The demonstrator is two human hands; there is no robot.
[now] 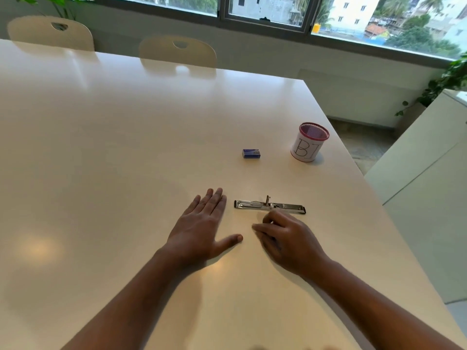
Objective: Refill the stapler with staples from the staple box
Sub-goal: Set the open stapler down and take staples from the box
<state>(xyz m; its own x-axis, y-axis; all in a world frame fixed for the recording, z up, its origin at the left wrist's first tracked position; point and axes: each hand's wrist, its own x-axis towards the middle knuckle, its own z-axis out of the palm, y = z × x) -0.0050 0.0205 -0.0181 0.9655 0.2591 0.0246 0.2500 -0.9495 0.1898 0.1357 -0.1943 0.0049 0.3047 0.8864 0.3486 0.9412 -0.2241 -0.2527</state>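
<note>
A metal stapler lies unfolded flat on the white table, its long axis running left to right. A small blue staple box sits closed farther back, apart from the stapler. My left hand rests flat on the table, palm down with fingers together and thumb out, its fingertips just left of the stapler's left end. My right hand hovers just in front of the stapler's middle with fingers curled inward; I cannot tell whether something small is pinched between them.
A red mesh cup wrapped in white paper with letters stands at the back right, near the table's right edge. Two pale chairs sit at the far side. A white cabinet stands right of the table.
</note>
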